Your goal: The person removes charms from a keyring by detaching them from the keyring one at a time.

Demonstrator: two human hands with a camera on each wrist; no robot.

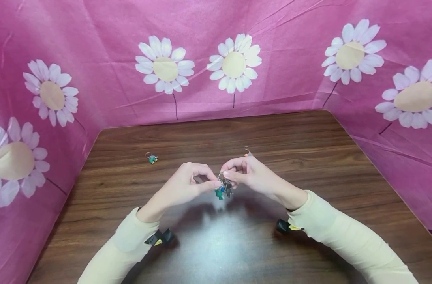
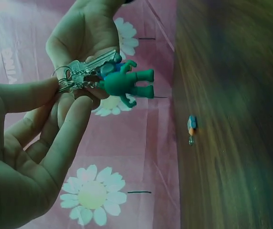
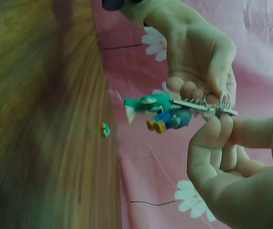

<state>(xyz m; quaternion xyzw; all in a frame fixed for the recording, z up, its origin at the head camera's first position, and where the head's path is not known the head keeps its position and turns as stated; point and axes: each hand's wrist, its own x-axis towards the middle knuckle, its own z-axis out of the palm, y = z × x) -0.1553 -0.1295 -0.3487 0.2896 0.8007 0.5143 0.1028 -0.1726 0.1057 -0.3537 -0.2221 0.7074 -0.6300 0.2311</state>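
Above the middle of the table, my left hand [image 1: 187,183] and right hand [image 1: 255,175] meet at a metal key ring [image 1: 220,176]. Thumb and fingers of each hand pinch it, the left on one side and the right on the other. Silver keys [image 2: 98,62] hang from the ring. Beside them dangles a green figure [image 2: 120,83] with arms and legs. A smaller blue figure [image 3: 164,119] with yellow feet hangs against the green one in the right wrist view. Fingers hide part of the ring, so whether it is spread apart cannot be seen.
A green figure keychain [image 1: 153,158] with its own ring lies on the wooden table [image 1: 120,189] at the back left. Partly behind my right hand lies another keychain, blue and orange [image 2: 192,124]. Pink cloth [image 1: 201,106] with daisies borders the table's back and sides.
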